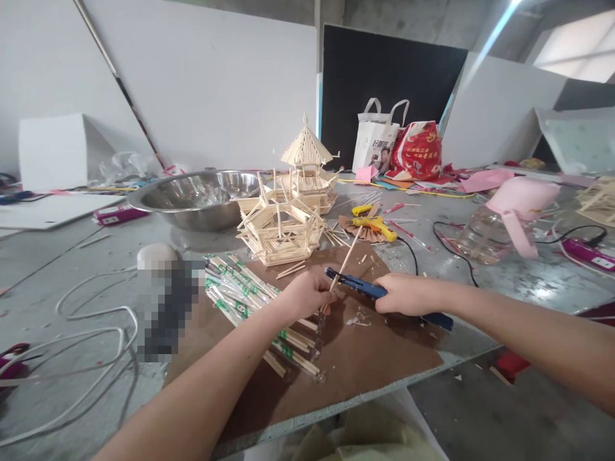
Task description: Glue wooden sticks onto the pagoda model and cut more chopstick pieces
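Observation:
My left hand is closed in a pinch on a thin wooden chopstick, which slants up and to the right. My right hand is wrapped round a dark blue hand cutter. Its front end meets the chopstick just above my left fingers; whether the blades press on it I cannot tell. Under and beside my left forearm lie several paper-and-plastic-wrapped chopsticks. Behind my hands stands an open six-sided stick frame, with a pointed-roof stick pavilion at its back.
A brown board lies under the work, with scraps on it. Around it are a steel basin, a yellow glue gun with a black cord, and a pink-lidded jug. A white cable loops at left. Bags stand behind.

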Demonstrator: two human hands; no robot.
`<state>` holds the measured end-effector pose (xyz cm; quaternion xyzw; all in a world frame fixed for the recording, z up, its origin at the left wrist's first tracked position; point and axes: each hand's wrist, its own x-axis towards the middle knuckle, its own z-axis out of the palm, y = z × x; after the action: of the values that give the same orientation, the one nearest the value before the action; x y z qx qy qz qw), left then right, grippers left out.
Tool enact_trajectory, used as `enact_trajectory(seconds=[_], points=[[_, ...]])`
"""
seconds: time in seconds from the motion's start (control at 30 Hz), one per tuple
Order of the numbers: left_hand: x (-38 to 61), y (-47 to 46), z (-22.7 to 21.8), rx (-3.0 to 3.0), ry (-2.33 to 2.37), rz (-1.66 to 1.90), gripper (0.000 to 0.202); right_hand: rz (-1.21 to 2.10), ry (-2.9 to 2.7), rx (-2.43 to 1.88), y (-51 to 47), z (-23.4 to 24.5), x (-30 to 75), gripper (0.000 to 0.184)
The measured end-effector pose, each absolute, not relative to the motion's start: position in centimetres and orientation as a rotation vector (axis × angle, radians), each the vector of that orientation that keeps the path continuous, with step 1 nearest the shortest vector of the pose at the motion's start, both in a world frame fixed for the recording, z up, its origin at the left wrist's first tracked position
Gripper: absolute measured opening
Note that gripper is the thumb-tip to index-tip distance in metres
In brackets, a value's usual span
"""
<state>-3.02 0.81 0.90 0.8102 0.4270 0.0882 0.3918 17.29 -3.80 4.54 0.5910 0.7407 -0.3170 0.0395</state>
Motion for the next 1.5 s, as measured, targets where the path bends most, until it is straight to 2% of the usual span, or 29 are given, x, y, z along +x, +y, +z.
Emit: enact_trajectory(seconds=[0.3,0.7,0.97,1.07,1.3,1.5], points=[[-2.9,0.9,0.7,2.133,1.067,0.188,0.029,-1.303,2.183,1.764,-3.1,3.5,18.0,0.012],[-2.5,0.5,1.4,2.230,1.180,0.059,0.030,-1.035,2.225,1.754,-3.0,3.7,17.7,0.017],[-2.3,0.3,1.6,2.229,1.211,0.036,0.027,-1.012,2.277,1.708,-2.7,3.1,17.8,0.053],[-2.2,0.5,1.6,2.218,1.227,0.020,0.027,-0.946,2.316,1.689,-2.6,3.0,17.9,0.061],[-2.0,0.9,1.7,2.184,1.213,0.034,0.026,-0.651,2.341,1.672,-2.6,3.3,17.1,0.062],[-2.0,1.0,1.6,2.137,1.218,0.049,0.023,-0.813,2.290,1.611,-2.3,4.4,16.5,0.058]])
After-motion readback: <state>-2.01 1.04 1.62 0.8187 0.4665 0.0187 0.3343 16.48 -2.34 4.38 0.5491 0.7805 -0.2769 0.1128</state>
